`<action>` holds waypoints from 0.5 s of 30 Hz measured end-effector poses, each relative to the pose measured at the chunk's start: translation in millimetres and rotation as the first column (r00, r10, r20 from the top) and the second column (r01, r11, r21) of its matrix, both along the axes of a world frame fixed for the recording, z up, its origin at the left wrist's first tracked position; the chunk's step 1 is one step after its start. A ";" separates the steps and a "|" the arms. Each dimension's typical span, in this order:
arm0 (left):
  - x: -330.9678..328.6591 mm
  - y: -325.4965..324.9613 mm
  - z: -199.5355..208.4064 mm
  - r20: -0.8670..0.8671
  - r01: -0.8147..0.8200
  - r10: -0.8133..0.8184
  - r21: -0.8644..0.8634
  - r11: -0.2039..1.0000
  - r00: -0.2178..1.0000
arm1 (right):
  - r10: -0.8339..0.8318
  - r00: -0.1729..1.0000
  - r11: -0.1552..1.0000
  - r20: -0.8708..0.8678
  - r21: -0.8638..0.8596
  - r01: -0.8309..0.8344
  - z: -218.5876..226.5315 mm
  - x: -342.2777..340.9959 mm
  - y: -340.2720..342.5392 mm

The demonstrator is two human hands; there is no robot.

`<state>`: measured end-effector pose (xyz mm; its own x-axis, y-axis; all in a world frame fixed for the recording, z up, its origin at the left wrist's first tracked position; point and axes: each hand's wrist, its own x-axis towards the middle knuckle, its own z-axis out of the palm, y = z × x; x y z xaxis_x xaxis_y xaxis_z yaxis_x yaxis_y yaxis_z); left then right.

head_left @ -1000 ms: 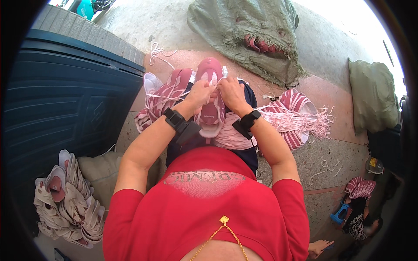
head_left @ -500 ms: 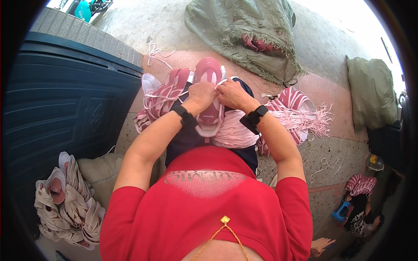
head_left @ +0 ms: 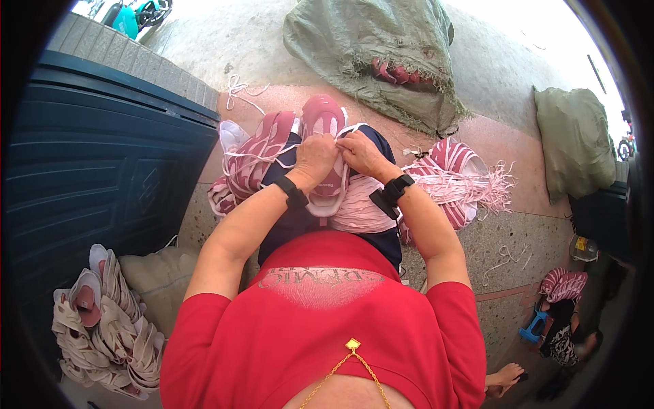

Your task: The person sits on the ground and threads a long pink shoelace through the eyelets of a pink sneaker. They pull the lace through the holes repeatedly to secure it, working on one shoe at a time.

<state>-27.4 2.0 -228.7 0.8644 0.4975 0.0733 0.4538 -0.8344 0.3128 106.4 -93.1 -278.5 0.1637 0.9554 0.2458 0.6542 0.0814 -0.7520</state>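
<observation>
Presently, both hands are working close together over one pink shoe, which lies on the person's lap with its toe pointing away from the body. The shoe point(head_left: 322, 113) has its heel end near the red shirt point(head_left: 327, 320). The right hand point(head_left: 362, 151) has its fingers bent, and the thumb and forefinger are pinching a white lace point(head_left: 351, 129) above the front of the shoe. The left hand point(head_left: 315, 158) is curled over the same part, almost touching the other hand; its fingertips are hidden, so I cannot tell if it grips something. On each wrist there is a black band.

Just to the right of the shoe, a thick bunch of pale pink laces point(head_left: 366, 208) lies on the dark trousers point(head_left: 286, 221). To the left is a pile of pink and white shoes point(head_left: 248, 160), with laces hanging across them. Farther right, a bundle of striped pink shoes point(head_left: 453, 160) is also covered by laces. Ahead stands a torn green sack point(head_left: 368, 41), and pink pieces show through its opening.
</observation>
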 end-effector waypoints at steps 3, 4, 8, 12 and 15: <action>1.3 -0.6 -3.5 0.003 0.063 -0.064 0.103 0.993 0.998 | -0.010 1.000 1.000 -0.004 -0.022 0.010 1.5 -0.3 0.1; 1.4 -0.4 -5.9 0.001 0.103 -0.104 0.161 0.982 0.995 | -0.016 1.000 0.999 0.006 -0.043 0.016 4.4 -1.4 -0.1; -5.4 -0.5 5.8 -0.118 0.146 -0.129 0.140 0.979 0.984 | -0.088 0.992 0.991 0.086 -0.089 0.096 36.5 -18.0 -4.9; -44.1 20.8 65.5 -0.139 0.095 -0.144 -0.308 0.947 0.980 | -0.096 0.966 0.973 0.239 0.225 0.041 63.9 -53.6 -16.2; -63.2 65.9 61.4 -0.145 -0.057 -0.089 -0.776 0.629 0.985 | 0.244 0.965 0.967 0.098 0.050 -0.250 69.3 -94.4 -18.0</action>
<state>-90.6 67.9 -167.4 0.8349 0.2926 -0.4661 0.5451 -0.3230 0.7736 12.0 -111.1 -209.1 -0.1008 0.9459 0.3083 0.6729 0.2931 -0.6792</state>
